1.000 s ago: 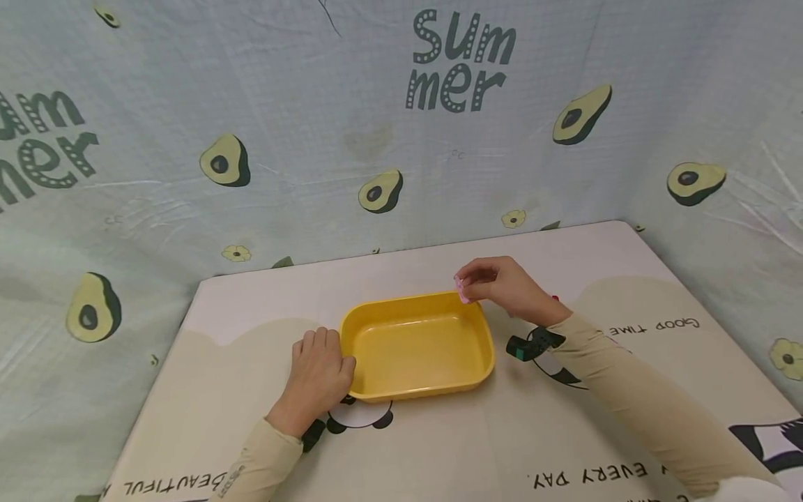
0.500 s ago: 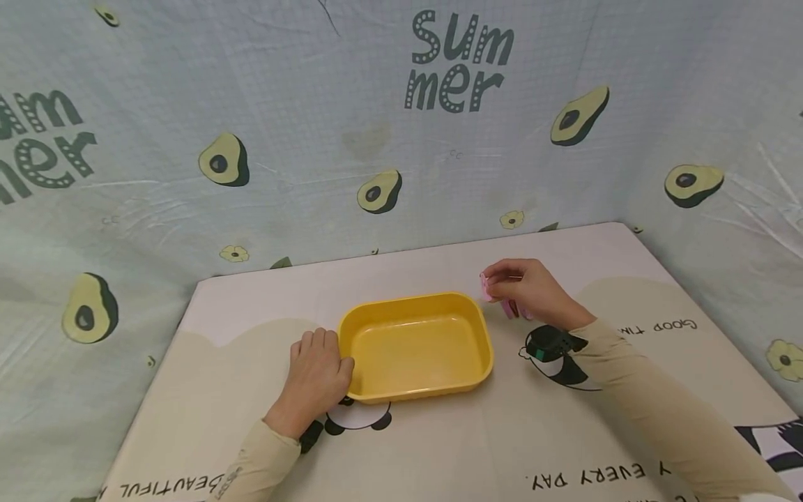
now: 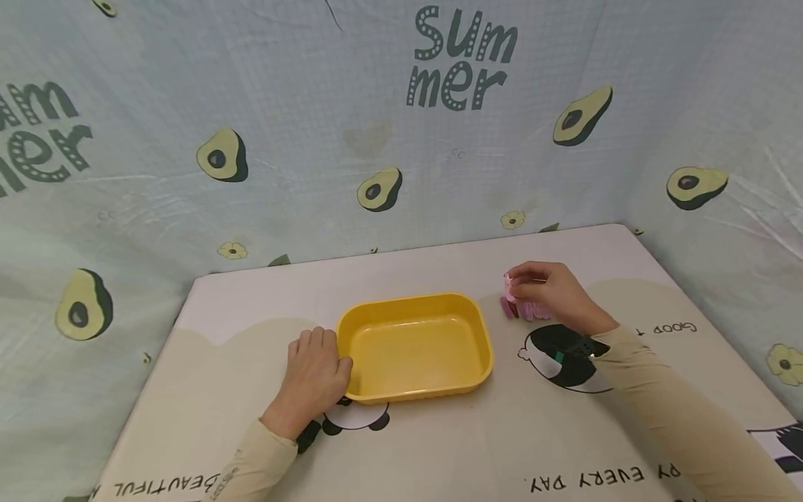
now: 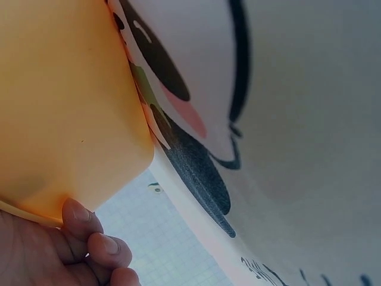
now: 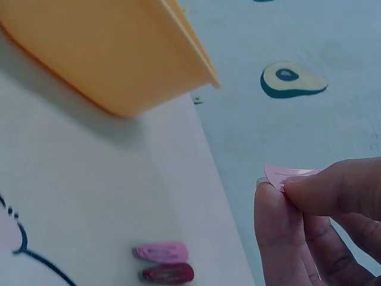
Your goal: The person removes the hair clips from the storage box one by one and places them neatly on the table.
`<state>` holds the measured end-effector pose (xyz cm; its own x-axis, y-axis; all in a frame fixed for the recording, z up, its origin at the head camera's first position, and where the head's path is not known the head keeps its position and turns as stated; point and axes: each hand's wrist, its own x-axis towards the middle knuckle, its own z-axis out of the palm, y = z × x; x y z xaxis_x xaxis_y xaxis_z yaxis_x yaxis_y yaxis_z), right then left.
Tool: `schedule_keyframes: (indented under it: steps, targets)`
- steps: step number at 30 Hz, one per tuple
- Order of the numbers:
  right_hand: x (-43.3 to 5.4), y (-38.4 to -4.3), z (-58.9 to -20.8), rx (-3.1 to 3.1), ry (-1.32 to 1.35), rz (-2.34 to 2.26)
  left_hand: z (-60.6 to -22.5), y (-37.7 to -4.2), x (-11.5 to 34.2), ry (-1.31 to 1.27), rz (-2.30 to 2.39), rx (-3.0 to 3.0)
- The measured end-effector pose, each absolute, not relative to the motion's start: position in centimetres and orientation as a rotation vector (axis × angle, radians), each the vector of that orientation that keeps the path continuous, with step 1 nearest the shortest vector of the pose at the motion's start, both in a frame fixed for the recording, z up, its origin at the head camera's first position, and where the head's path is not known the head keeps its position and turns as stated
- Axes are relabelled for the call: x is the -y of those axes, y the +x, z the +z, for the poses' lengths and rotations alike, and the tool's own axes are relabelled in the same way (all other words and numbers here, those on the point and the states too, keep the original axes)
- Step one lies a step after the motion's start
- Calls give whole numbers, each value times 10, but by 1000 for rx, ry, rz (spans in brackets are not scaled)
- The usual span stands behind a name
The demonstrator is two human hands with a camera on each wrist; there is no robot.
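Observation:
My left hand (image 3: 314, 373) grips the left rim of a yellow plastic tray (image 3: 410, 395), and its fingertips (image 4: 80, 220) show against the tray's outer wall in the left wrist view. Nothing lies inside the tray. To the right of it, my right hand (image 3: 555, 296) pinches a pale pink snap hair clip (image 5: 286, 174) between thumb and finger, raised above the table. Beneath that hand, several more hair clips lie side by side. A pink clip (image 5: 161, 252) and a dark red clip (image 5: 168, 273) show in the right wrist view; the hand partly hides the others in the head view.
A table (image 3: 439, 453) covered in a cream cloth with panda prints and lettering bears the tray and clips. Behind it and at the sides hangs a pale curtain (image 3: 301, 84) printed with avocados. Each wrist wears a black camera.
My right hand has moved right, away from the tray's right rim, with the pink hair clip in its fingers. More of the clips on the table show. The left hand keeps its place on the rim.

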<state>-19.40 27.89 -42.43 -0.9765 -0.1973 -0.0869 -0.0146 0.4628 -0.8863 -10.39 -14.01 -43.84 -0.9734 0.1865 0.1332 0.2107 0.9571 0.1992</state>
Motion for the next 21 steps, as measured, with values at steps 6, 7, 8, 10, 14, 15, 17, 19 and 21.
schedule_keyframes:
  steps: [6,7,8,10,14,15,17,19,21]
  targets:
    - [-290,-191,-427,-2543,-132,-1517,-437,-104,141,-308,-340,2999]
    - [-293,-190,-428,-2552,-122,-1506,-437,-104,141,-308,-344,2999]
    - [-295,-189,-428,-2557,-114,-1499,-437,-104,141,-309,-344,2998]
    - [-299,-189,-430,-2570,-106,-1482,-437,-104,140,-308,-344,2997]
    - [-307,-188,-434,-2596,-88,-1448,-437,-104,140,-306,-341,2999]
    - [-310,-188,-435,-2603,-86,-1435,-437,-104,140,-305,-340,3001]
    - [-314,-188,-438,-2614,-78,-1412,-436,-104,140,-303,-337,3003]
    - [-317,-187,-440,-2622,-66,-1394,-436,-104,140,-303,-337,3007]
    - [-320,-186,-442,-2622,-53,-1393,-436,-104,140,-304,-333,3012]
